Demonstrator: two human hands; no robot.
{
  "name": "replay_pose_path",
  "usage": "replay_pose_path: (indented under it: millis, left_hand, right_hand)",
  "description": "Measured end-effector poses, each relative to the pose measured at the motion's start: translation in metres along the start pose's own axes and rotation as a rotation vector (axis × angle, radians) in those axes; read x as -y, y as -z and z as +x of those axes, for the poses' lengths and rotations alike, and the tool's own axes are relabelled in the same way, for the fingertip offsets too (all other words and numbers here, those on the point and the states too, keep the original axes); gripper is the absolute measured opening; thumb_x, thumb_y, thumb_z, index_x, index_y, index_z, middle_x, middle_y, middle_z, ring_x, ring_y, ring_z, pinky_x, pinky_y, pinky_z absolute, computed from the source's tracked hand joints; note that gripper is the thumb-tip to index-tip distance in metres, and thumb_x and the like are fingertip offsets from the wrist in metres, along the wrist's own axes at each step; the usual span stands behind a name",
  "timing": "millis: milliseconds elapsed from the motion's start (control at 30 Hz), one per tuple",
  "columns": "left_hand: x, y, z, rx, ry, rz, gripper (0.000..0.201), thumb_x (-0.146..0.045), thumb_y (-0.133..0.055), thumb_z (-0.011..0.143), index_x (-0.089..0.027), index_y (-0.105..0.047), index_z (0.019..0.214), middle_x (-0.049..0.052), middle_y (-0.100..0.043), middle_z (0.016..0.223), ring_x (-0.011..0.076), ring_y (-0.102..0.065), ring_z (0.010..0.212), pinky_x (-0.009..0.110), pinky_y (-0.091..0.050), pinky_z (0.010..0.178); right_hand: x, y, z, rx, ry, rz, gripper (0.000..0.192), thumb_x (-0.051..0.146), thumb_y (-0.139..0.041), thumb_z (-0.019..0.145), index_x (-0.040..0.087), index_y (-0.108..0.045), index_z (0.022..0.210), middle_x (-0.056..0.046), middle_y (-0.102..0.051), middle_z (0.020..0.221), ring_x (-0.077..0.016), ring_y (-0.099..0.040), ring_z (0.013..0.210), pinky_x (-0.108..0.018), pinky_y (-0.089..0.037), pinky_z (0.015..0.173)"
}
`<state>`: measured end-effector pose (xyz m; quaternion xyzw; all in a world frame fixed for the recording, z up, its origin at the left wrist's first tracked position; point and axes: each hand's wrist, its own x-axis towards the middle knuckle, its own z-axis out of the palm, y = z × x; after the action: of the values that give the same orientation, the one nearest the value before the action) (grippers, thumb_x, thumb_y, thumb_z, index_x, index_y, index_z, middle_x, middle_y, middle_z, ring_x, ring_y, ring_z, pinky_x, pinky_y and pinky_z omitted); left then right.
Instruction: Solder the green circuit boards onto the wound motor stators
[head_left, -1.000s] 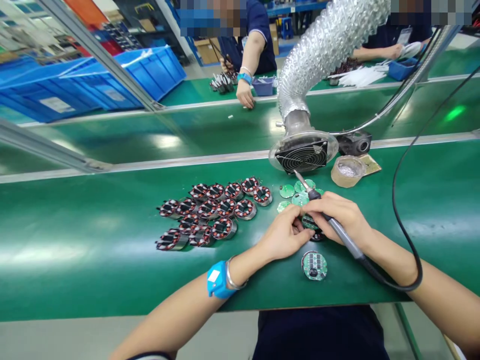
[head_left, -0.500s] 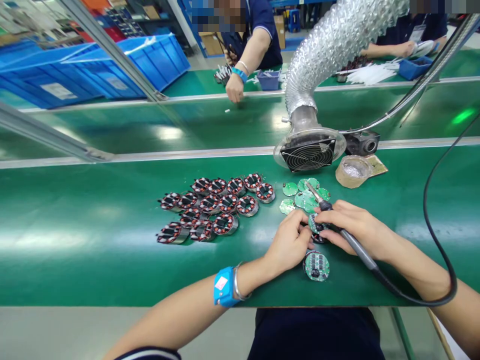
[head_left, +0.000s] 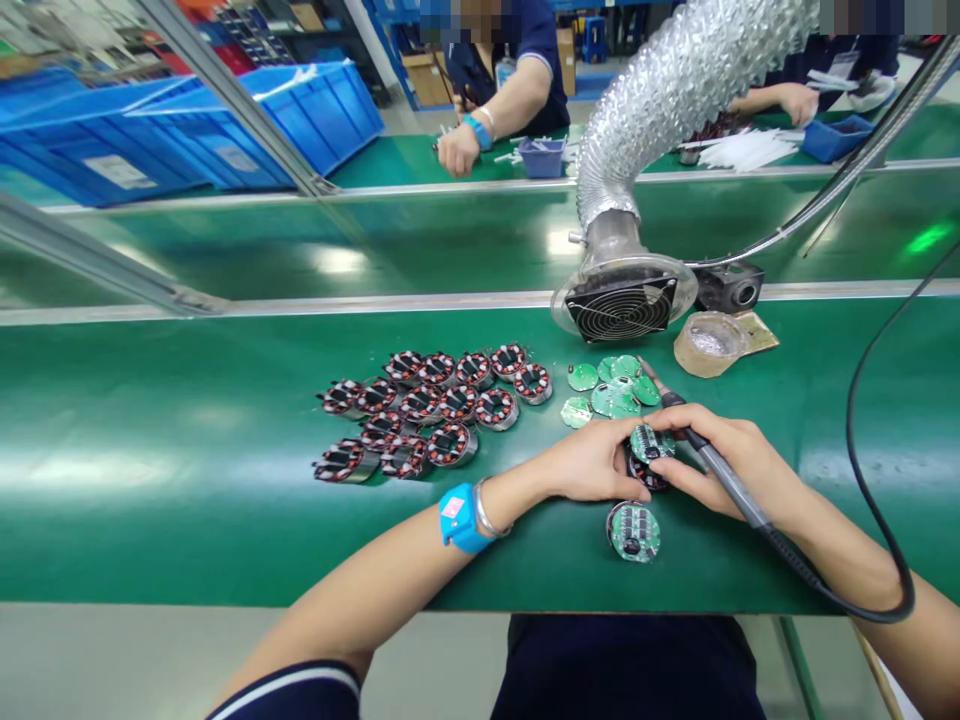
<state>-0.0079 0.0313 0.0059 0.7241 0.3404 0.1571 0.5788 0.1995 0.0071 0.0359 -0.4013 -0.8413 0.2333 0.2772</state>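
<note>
My left hand (head_left: pixel 600 462) is closed around the left side of a motor stator (head_left: pixel 648 476), thumb low and fingers at the top. A round green circuit board (head_left: pixel 649 442) sits over this stator, gripped at its right edge by the thumb and fingers of my right hand (head_left: pixel 742 460). That same hand carries a soldering iron (head_left: pixel 721 472), its tip pointing up and left over the loose boards. Just below lies another stator topped by a circuit board (head_left: pixel 634 532). Several loose green circuit boards (head_left: pixel 615 398) lie beyond my hands.
Several wound stators (head_left: pixel 457 404) stand in rows left of my hands. A fume extractor (head_left: pixel 622 308) hangs ahead, beside a round tan pot (head_left: pixel 709 345) and a black holder (head_left: pixel 731 287). The iron's cable (head_left: pixel 855 440) loops at right. A co-worker's hand (head_left: pixel 459 152) is across the bench.
My left hand has shifted right and opened wider around the stator. The board and stator have moved slightly right, and the iron's tip has swung right. The co-worker's hand has drawn back.
</note>
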Motion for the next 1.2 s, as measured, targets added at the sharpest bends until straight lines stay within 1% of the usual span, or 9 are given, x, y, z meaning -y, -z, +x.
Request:
replay_pose_path:
  millis: [100, 200, 267, 367, 533, 700, 833, 1033, 1200]
  left_hand:
    - [0.001, -0.011, 0.000, -0.122, 0.023, 0.047, 0.035, -0.031, -0.078, 0.065, -0.017, -0.060, 0.092, -0.005, -0.059, 0.063, 0.0136, -0.058, 0.057, 0.023, -0.042, 0.052]
    - [0.000, -0.023, -0.003, -0.292, 0.045, 0.098, 0.041, -0.033, -0.078, 0.064, -0.018, -0.057, 0.095, -0.004, -0.059, 0.067, 0.0134, -0.057, 0.058, 0.023, -0.043, 0.054]
    - [0.000, -0.027, -0.005, -0.352, 0.051, 0.125, 0.043, -0.034, -0.080, 0.062, -0.018, -0.056, 0.095, -0.003, -0.059, 0.070, 0.0136, -0.057, 0.061, 0.023, -0.043, 0.055]
    - [0.000, -0.028, -0.006, -0.368, 0.060, 0.159, 0.045, -0.038, -0.081, 0.059, -0.019, -0.055, 0.090, -0.003, -0.057, 0.073, 0.0144, -0.056, 0.064, 0.023, -0.041, 0.055]
    - [0.002, -0.028, -0.006, -0.376, 0.065, 0.183, 0.046, -0.037, -0.083, 0.056, -0.020, -0.053, 0.087, -0.003, -0.054, 0.077, 0.0162, -0.054, 0.071, 0.024, -0.040, 0.057]
    - [0.004, -0.031, -0.007, -0.397, 0.058, 0.188, 0.045, -0.035, -0.082, 0.056, -0.020, -0.050, 0.085, -0.002, -0.052, 0.078, 0.0170, -0.053, 0.073, 0.026, -0.040, 0.058]
    - [0.005, -0.032, -0.008, -0.399, 0.070, 0.189, 0.043, -0.031, -0.080, 0.057, -0.020, -0.048, 0.084, -0.003, -0.051, 0.077, 0.0169, -0.053, 0.073, 0.026, -0.040, 0.058]
    - [0.005, -0.036, -0.008, -0.434, 0.037, 0.175, 0.046, -0.035, -0.082, 0.059, -0.020, -0.046, 0.081, -0.002, -0.049, 0.078, 0.0168, -0.052, 0.071, 0.027, -0.041, 0.058]
    - [0.006, -0.037, -0.008, -0.438, 0.041, 0.248, 0.047, -0.040, -0.082, 0.062, -0.021, -0.044, 0.080, 0.000, -0.049, 0.080, 0.0180, -0.052, 0.073, 0.028, -0.043, 0.059]
  right_hand:
    - [0.002, 0.001, -0.004, -0.038, 0.053, -0.075, 0.029, 0.024, -0.062, 0.085, 0.024, -0.055, 0.113, -0.005, -0.069, 0.105, -0.0199, -0.067, 0.091, -0.032, -0.054, 0.081]
    - [0.006, 0.003, -0.010, -0.033, 0.060, -0.148, 0.028, 0.023, -0.062, 0.085, 0.023, -0.054, 0.112, -0.006, -0.069, 0.098, -0.0212, -0.064, 0.084, -0.033, -0.054, 0.074]
    - [0.008, 0.003, -0.013, 0.004, 0.041, -0.162, 0.029, 0.022, -0.061, 0.084, 0.023, -0.053, 0.111, -0.005, -0.068, 0.093, -0.0212, -0.062, 0.080, -0.033, -0.053, 0.070]
    - [0.010, 0.001, -0.014, 0.042, 0.017, -0.146, 0.030, 0.020, -0.061, 0.082, 0.023, -0.053, 0.111, -0.005, -0.068, 0.093, -0.0215, -0.062, 0.080, -0.034, -0.053, 0.070]
    - [0.010, -0.004, -0.013, -0.004, 0.020, -0.095, 0.031, 0.021, -0.063, 0.082, 0.024, -0.053, 0.111, -0.004, -0.068, 0.100, -0.0206, -0.063, 0.085, -0.033, -0.053, 0.076]
    - [0.012, -0.006, -0.013, 0.017, 0.007, -0.128, 0.031, 0.021, -0.063, 0.082, 0.022, -0.053, 0.112, -0.005, -0.069, 0.092, -0.0208, -0.062, 0.077, -0.034, -0.052, 0.069]
    - [0.013, -0.007, -0.014, 0.026, -0.003, -0.124, 0.032, 0.023, -0.063, 0.083, 0.023, -0.054, 0.113, -0.005, -0.069, 0.093, -0.0208, -0.062, 0.077, -0.034, -0.053, 0.068]
    - [0.010, -0.013, -0.017, -0.069, -0.014, -0.069, 0.029, 0.025, -0.063, 0.084, 0.024, -0.056, 0.112, -0.006, -0.070, 0.100, -0.0213, -0.066, 0.087, -0.035, -0.055, 0.077]
    - [0.010, -0.014, -0.018, -0.076, -0.013, -0.069, 0.032, 0.024, -0.064, 0.084, 0.023, -0.056, 0.115, -0.006, -0.070, 0.102, -0.0217, -0.066, 0.089, -0.035, -0.055, 0.078]
